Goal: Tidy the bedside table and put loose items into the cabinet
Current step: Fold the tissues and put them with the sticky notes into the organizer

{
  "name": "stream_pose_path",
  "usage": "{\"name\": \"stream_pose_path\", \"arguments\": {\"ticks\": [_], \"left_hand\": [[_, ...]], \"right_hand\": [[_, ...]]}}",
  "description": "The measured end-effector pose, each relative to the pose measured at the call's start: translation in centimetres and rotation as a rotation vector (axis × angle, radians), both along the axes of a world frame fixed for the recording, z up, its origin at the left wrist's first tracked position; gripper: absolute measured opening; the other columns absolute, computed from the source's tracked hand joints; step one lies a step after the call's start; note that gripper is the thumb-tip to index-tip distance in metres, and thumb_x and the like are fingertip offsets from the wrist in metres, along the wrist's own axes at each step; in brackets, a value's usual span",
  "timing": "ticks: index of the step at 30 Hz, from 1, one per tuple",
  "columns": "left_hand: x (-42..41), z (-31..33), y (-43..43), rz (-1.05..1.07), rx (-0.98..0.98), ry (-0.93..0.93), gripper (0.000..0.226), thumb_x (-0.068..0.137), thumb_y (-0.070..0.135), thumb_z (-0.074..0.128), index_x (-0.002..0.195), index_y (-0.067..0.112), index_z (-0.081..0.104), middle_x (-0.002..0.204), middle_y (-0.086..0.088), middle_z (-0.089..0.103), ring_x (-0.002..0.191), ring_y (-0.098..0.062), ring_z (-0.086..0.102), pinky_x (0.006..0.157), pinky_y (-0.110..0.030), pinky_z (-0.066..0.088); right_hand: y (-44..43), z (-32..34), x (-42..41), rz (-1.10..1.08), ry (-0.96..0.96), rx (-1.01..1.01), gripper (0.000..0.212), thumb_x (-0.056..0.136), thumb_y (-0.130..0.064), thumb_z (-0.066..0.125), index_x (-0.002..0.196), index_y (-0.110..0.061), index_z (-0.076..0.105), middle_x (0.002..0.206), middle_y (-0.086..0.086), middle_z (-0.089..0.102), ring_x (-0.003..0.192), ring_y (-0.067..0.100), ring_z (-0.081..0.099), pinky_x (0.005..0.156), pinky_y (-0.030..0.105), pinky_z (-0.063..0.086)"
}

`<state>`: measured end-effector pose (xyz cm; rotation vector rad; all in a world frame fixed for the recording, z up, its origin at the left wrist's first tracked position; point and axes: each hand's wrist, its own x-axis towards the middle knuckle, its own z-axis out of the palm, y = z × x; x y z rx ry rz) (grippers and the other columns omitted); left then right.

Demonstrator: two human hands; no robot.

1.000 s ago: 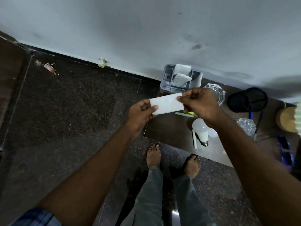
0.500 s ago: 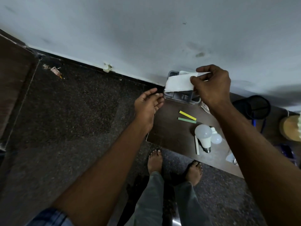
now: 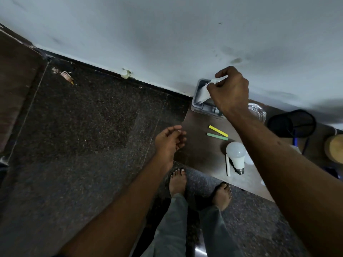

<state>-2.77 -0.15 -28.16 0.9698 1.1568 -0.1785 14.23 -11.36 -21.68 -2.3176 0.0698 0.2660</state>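
Observation:
My right hand (image 3: 230, 91) pinches a white folded paper (image 3: 205, 92) and holds it down into a grey plastic organiser tray (image 3: 197, 103) at the back left corner of the dark bedside table (image 3: 200, 154). My left hand (image 3: 170, 141) hovers with loosely curled fingers, holding nothing, just off the table's left edge. On the tabletop lie a yellow strip (image 3: 218, 130), a green strip (image 3: 217, 136), a white light bulb (image 3: 236, 154) and a thin white stick (image 3: 228, 165).
A glass ashtray (image 3: 257, 111), a black mesh cup (image 3: 292, 123) and a round wooden object (image 3: 336, 148) stand along the back right of the table. The white wall rises right behind. My bare feet (image 3: 178, 180) stand on the dark speckled floor by the table's front edge.
My left hand let go of the paper and dropped toward the table's left edge. My right hand carried the paper up and back into the grey tray.

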Motion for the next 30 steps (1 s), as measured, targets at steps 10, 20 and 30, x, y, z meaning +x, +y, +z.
{"name": "stream_pose_path", "arguments": {"ticks": [10, 20, 30], "left_hand": [[-0.5, -0.2, 0.3, -0.04, 0.005, 0.023, 0.017, 0.1, 0.009, 0.054, 0.104, 0.015, 0.069, 0.088, -0.004, 0.074, 0.074, -0.014, 0.067, 0.071, -0.03, 0.054], [0.5, -1.0, -1.0, -0.129, 0.042, 0.031, 0.019, 0.098, 0.007, 0.057, 0.113, 0.008, 0.069, 0.088, -0.006, 0.074, 0.071, -0.013, 0.067, 0.066, -0.025, 0.056], [0.9, -1.8, -4.6, -0.385, 0.293, 0.006, 0.019, 0.092, -0.003, 0.062, 0.108, 0.002, 0.069, 0.091, -0.014, 0.069, 0.071, -0.017, 0.062, 0.063, -0.027, 0.051]], "right_hand": [[0.8, -0.7, -1.1, -0.023, 0.102, 0.359, 0.014, 0.09, -0.019, 0.056, 0.099, -0.024, 0.065, 0.074, -0.001, 0.076, 0.058, 0.021, 0.072, 0.05, 0.031, 0.053], [-4.6, -3.4, -7.9, -0.077, 0.157, 0.392, 0.023, 0.09, -0.005, 0.062, 0.092, -0.028, 0.065, 0.073, -0.003, 0.069, 0.06, 0.01, 0.065, 0.05, 0.022, 0.05], [-7.5, -5.6, -14.1, -0.041, 0.1, 0.058, 0.007, 0.086, -0.02, 0.072, 0.092, -0.021, 0.07, 0.08, -0.009, 0.072, 0.071, 0.007, 0.067, 0.068, 0.018, 0.05]]}}
